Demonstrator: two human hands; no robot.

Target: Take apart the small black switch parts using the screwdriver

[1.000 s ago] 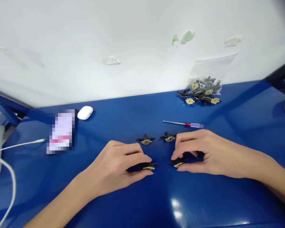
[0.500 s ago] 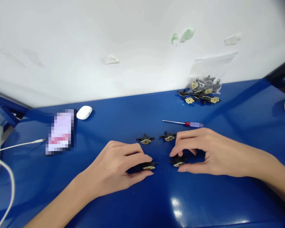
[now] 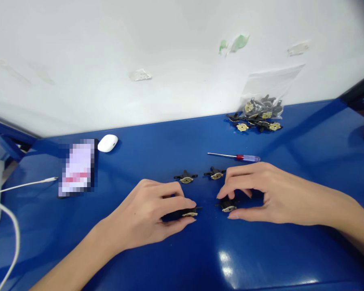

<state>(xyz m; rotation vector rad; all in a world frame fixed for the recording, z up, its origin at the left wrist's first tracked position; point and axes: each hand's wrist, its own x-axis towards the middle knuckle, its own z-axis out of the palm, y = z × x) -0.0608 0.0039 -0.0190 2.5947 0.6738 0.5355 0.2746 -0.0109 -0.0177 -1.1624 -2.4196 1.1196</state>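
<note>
Left disc-faced part [image 3: 190, 213] and right disc-faced part [image 3: 229, 208] sit on our blue desk [image 3: 170, 262]; our left hand [image 3: 150, 210] frames the former, whether clamped we cannot tell; our right hand [image 3: 268, 194] spans the latter, grip apart.

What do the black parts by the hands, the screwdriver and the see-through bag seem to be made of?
Black parts: probably plastic, from the dull black bodies; the pale gold faces may be metal, though I can't be sure.
Screwdriver: likely metal shaft, silvery and shiny; the handle looks like translucent, purplish plastic.
Bag: probably thin plastic film, clear.
</note>
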